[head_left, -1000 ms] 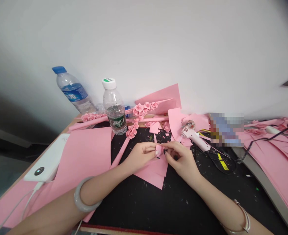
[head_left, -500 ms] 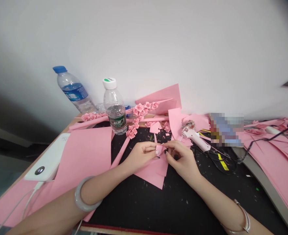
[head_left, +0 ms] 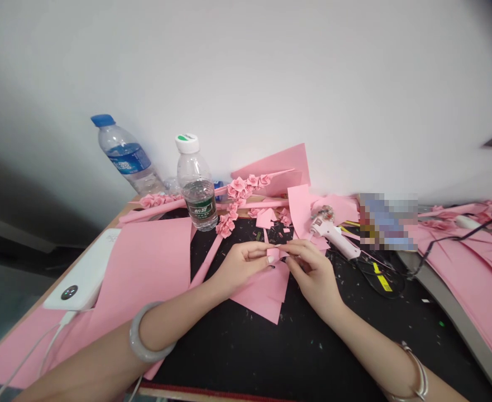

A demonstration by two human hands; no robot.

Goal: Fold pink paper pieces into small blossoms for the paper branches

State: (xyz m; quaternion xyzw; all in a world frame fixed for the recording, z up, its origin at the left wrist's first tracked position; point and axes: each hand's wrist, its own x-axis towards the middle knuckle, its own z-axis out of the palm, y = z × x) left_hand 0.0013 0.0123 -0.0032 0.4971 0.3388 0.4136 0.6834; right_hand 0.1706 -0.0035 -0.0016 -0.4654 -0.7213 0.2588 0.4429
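Observation:
My left hand pinches a small piece of pink paper by its left side. On the other side of the same piece, my right hand grips it between thumb and fingertips. The piece looks partly folded, and the fingers cover much of it. Beneath both hands lies a larger pink paper sheet on the black mat. Just beyond the fingers are a small stack of pink paper squares and a paper stem with folded pink flowers.
A pale pink glue gun lies right of my hands beside dark cables. Two water bottles, one green-labelled and one blue-labelled, stand near the wall. At left, a white power bank touches a big pink sheet.
The right thumb has shifted slightly, and the fingertips of both hands sit a little closer together on the paper piece. Everything else stays as it was.

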